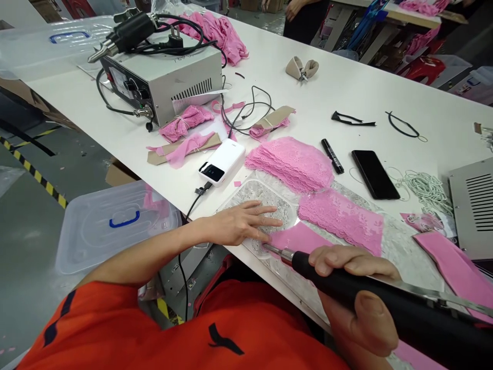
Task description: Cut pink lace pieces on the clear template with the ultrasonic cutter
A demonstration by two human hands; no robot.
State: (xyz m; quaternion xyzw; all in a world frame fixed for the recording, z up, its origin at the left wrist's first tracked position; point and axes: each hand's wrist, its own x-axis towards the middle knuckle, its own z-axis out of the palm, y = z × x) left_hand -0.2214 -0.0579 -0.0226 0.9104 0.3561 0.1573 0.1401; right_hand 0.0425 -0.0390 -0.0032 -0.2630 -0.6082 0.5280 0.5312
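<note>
My left hand (246,222) lies palm down with its fingers spread on a clear plastic lid-like sheet near the table's front edge. Its thumb touches or nearly touches the corner of a flat piece of pink fabric (298,237). My right hand (358,293) is wrapped round a thick black handheld tool (331,272) with a metal lever along its body. The tool's narrow metal tip points left and meets the fabric corner close to my left thumb. Beyond lie a stack of pink lace pieces (290,162) and a pink lace strip (342,218).
A grey machine box (185,77) with a black gun-shaped tool (131,33) on top stands back left. Nearby lie a white power bank (227,156), cables and pink bundles. A marker (332,155), black phone (375,173) and pale cord (427,190) lie right. Another person stands behind the table.
</note>
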